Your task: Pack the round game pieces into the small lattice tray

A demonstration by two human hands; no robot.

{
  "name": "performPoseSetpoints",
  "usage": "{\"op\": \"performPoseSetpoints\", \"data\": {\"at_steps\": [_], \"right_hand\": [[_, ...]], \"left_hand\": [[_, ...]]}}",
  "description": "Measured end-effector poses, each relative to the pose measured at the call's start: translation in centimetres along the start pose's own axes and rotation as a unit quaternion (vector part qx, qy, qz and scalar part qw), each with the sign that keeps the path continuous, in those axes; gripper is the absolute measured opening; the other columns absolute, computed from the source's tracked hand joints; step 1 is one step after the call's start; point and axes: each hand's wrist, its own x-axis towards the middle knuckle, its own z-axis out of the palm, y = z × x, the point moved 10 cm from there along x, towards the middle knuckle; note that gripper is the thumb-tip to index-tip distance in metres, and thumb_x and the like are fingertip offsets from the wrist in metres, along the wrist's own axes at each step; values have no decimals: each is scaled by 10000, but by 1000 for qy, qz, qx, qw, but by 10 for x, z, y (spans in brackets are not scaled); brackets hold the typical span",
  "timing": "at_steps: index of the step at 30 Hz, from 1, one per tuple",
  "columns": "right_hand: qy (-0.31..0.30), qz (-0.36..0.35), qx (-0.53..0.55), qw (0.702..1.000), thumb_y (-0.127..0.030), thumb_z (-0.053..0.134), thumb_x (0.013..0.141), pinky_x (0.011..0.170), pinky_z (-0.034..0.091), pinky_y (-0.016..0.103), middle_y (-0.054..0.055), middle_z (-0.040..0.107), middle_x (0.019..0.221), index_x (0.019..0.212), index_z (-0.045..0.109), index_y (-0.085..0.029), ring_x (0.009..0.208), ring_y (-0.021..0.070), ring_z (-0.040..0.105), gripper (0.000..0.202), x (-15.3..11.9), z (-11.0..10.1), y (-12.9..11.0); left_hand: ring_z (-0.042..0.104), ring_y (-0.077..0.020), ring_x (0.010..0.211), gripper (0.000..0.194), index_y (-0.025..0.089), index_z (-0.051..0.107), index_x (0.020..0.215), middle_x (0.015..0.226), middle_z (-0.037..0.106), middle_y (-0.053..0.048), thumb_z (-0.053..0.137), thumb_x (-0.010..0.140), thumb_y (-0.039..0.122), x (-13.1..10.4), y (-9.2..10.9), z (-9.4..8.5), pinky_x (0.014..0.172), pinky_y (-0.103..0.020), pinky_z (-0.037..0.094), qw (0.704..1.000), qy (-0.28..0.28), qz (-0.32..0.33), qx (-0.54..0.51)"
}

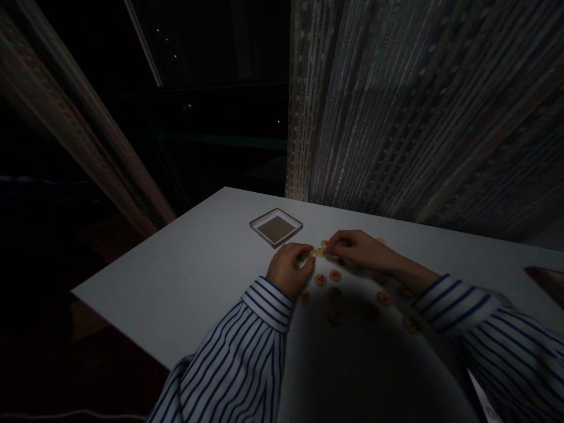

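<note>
Round, pale wooden xiangqi pieces, several with red characters, lie scattered on the white table (158, 276). My left hand (291, 267) is curled, its thumb and fingertips closing at the edge of a small xiangqi piece (319, 252). From the other side my right hand (359, 249) reaches in, fingers pinched together at that same piece. Just beyond the fingertips lies another red-marked piece (325, 242). Closer to me are two more red-marked pieces, one (320, 279) beside the other (335, 275). Dim light and the fingers hide the exact contact.
A shallow square box part (276, 228) with a brown inside and reddish rim lies beyond my left hand. At the right edge sits a dark, brown-rimmed object (546, 282). String curtains (374, 117) hang behind the table. A dark shadow covers the nearer pieces.
</note>
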Motion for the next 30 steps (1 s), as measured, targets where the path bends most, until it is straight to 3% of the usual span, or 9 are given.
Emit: {"op": "performPoseSetpoints", "data": {"at_steps": [10, 30], "right_hand": [[-11, 34, 77, 996, -322, 557, 709, 445, 283, 207, -45, 523, 558, 768, 601, -170, 476, 66, 401, 169, -10, 4, -13], [-28, 13, 115, 993, -282, 553, 707, 476, 312, 217, -29, 543, 540, 781, 613, -150, 502, 85, 464, 162, -7, 10, -14]], "left_hand": [[600, -182, 791, 258, 151, 627, 913, 835, 663, -59, 690, 666, 186, -1, 13, -4, 742, -342, 500, 999, 5, 46, 9], [608, -188, 830, 188, 180, 647, 884, 860, 685, -57, 669, 707, 235, 0, 19, -5, 770, -360, 482, 998, 5, 57, -16]]}}
